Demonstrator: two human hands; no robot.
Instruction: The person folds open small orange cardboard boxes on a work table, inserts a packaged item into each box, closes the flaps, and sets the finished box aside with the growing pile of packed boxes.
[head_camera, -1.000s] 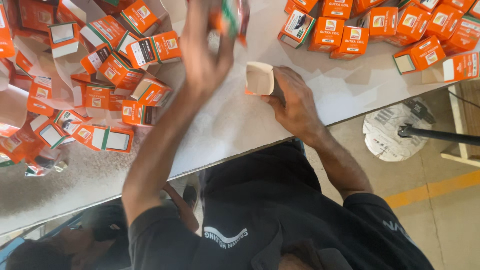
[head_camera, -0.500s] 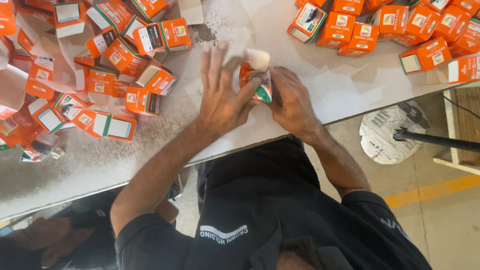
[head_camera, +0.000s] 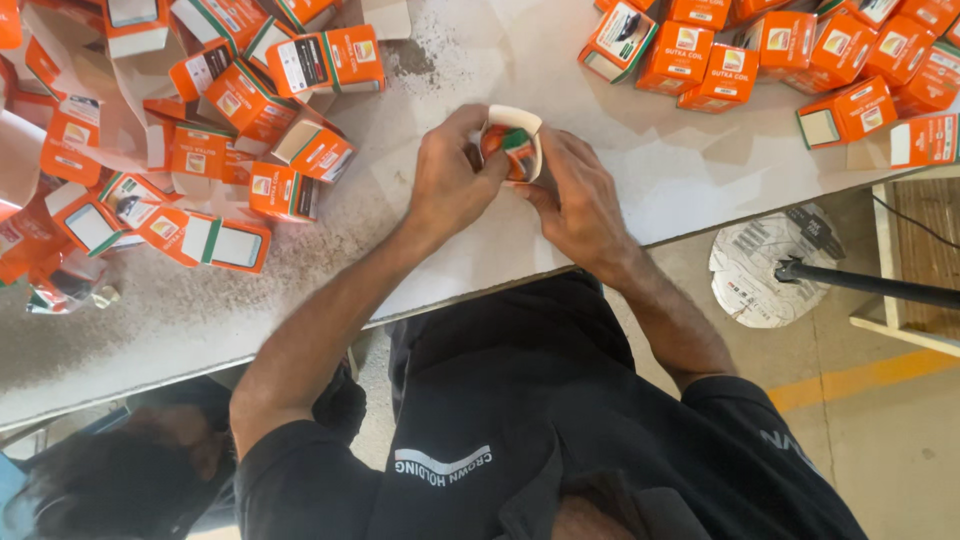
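Orange carton (head_camera: 512, 150), small, with a green stripe and a white flap open at the top, sits at upper centre of the frame, held just above the pale table (head_camera: 450, 60) between both hands. Far left and upper left: a loose heap of boxes (head_camera: 200, 150), same orange with green edges and white label panels. They lie tilted every way, some with open ends, and a few look flattened or torn. Left hand (head_camera: 450, 185) is left of centre with its fingers curled together, thumb and fingertips pinching the left side of the orange carton. Right hand (head_camera: 580, 200) closes on the right side, fingers pressed together around it and thumb on the front. Upper right: a tidier cluster of closed boxes (head_camera: 780, 60), orange cubes with small square labels, mostly touching each other. Lower right, on the floor: a round white printed sheet (head_camera: 760, 270), a black pole (head_camera: 870, 285) across it, and a yellow floor line (head_camera: 860, 375). Risks, as a judgement: too hard a squeeze could crush the thin card or crease the flap. A slipping thumb could drop the carton off the near table edge, and a swinging left elbow could knock the loose heap.
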